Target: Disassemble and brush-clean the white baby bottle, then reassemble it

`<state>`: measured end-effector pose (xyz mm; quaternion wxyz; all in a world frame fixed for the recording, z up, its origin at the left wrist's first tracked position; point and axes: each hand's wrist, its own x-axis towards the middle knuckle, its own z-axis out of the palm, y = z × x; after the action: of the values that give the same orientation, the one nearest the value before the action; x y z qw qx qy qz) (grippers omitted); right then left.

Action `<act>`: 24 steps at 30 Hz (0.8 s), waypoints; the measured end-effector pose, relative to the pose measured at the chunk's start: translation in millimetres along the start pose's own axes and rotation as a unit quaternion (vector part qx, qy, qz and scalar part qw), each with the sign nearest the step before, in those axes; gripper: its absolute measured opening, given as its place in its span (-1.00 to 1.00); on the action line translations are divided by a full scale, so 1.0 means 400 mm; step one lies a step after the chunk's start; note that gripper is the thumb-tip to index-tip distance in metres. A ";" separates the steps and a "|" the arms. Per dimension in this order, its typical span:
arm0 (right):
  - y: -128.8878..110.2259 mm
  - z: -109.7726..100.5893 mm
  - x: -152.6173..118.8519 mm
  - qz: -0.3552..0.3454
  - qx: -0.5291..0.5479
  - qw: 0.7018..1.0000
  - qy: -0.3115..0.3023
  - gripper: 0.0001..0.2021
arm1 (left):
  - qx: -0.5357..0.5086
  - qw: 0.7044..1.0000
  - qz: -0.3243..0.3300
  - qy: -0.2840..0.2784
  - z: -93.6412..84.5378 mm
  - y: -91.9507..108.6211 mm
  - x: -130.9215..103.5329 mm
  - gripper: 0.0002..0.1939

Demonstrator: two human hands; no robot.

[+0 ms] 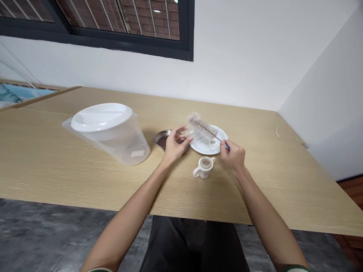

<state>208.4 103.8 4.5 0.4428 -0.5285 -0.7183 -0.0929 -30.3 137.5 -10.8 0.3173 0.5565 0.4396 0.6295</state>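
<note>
My right hand (232, 154) is closed around the blue handle of a bottle brush (202, 124). The brush's pale bristles and twisted wire stem slant up and left over a white plate (222, 133). Thumb and fingers of my left hand (176, 145) curve around a clear, see-through vessel (192, 132), seemingly a bottle, beside the bristles; its outline is faint. Under and behind that hand lies a metal kidney dish (161, 139), partly hidden. A small clear piece (212, 144) rests on the plate. Nearer me stands a white two-handled bottle collar (204, 168), apart from both hands.
A translucent pitcher (121, 141) with a white lid (102, 116) stands left on the wooden table (99, 185). A thin white strip (277, 132) lies at the far right. The wall (235, 56) and a barred window (124, 19) rise behind the table.
</note>
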 end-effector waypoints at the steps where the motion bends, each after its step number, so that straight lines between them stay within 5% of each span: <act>1: 0.002 0.000 0.001 0.009 -0.003 1.000 0.004 -0.62 | -0.001 1.000 0.001 0.000 0.001 0.002 0.000 -0.37; 12: 0.001 0.004 0.000 0.041 -0.003 0.999 0.006 -0.61 | -0.012 1.000 0.008 0.013 0.007 0.020 -0.005 -0.38; 24: -0.026 -0.013 -0.004 -0.026 0.017 0.999 0.014 -0.61 | 0.008 1.000 0.023 0.019 0.001 0.011 -0.005 -0.39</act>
<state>202.7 95.2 9.8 0.4593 -0.5008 -0.7269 -0.0995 -29.2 134.0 -7.5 0.2905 0.5567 0.4376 0.6436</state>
